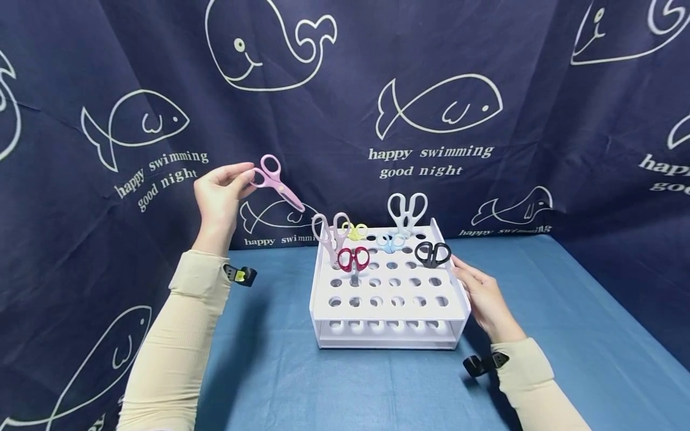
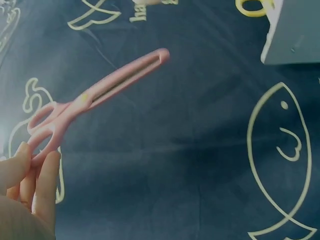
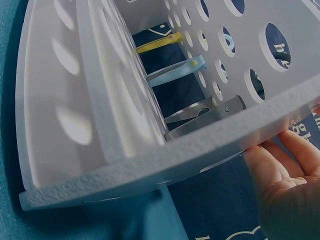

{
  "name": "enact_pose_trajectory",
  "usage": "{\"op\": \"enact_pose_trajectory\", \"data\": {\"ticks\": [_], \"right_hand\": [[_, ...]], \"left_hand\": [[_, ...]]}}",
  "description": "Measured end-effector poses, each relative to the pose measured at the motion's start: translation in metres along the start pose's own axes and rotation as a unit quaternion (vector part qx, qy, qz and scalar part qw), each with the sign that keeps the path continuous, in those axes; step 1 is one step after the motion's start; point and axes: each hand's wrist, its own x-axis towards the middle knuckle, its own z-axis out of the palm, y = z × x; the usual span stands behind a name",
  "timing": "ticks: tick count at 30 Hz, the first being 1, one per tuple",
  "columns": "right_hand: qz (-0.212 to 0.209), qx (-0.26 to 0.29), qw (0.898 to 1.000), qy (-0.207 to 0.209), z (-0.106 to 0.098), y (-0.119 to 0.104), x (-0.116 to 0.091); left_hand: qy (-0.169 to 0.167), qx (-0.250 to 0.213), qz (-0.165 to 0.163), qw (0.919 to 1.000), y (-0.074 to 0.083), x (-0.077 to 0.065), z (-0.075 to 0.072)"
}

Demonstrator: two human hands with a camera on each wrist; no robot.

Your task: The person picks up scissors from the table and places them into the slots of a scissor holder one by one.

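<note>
My left hand (image 1: 220,191) is raised at the left and pinches one handle loop of pink scissors (image 1: 280,187). In the left wrist view their closed pink blades (image 2: 125,77) point up and right. My right hand (image 1: 481,293) holds the right side of a white rack (image 1: 390,311) with rows of round holes. Standing in the rack are pale pink scissors (image 1: 332,239), red scissors (image 1: 353,260), yellow scissors (image 1: 354,231), light blue scissors (image 1: 390,242), white scissors (image 1: 406,214) and black scissors (image 1: 432,254). The right wrist view shows blades (image 3: 210,117) beneath its perforated top.
The rack stands on a blue cloth-covered table (image 1: 377,389). Behind and at both sides hangs a dark blue curtain (image 1: 334,126) with white fish and whale drawings. Black straps with small cameras (image 1: 247,276) sit on both wrists.
</note>
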Motion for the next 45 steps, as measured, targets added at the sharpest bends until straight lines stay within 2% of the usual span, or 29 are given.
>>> {"op": "enact_pose_trajectory", "data": {"ticks": [6,12,21,26,33,40,45], "right_hand": [[0.002,-0.005,1.000,0.001,-0.001,0.001,0.000],[0.000,-0.007,1.000,0.001,-0.001,0.001,0.002],[-0.007,0.000,1.000,-0.006,-0.001,0.004,0.003],[-0.010,-0.009,1.000,-0.004,-0.001,0.004,0.003],[-0.014,0.004,1.000,-0.004,-0.003,0.004,0.004],[-0.022,0.016,1.000,-0.008,-0.003,0.003,0.005],[-0.018,0.018,1.000,-0.010,-0.002,0.004,0.005]], "left_hand": [[-0.011,-0.031,0.020,0.9993,0.015,-0.006,0.013],[-0.041,-0.027,0.044,0.9978,0.029,-0.013,0.029],[-0.100,-0.013,0.042,0.9940,0.036,-0.024,0.052],[-0.138,0.011,0.048,0.9893,0.036,-0.035,0.068],[-0.173,0.061,0.067,0.9807,0.028,-0.052,0.087],[-0.202,0.098,0.089,0.9704,0.022,-0.068,0.098],[-0.212,0.121,0.101,0.9645,0.016,-0.078,0.101]]}}
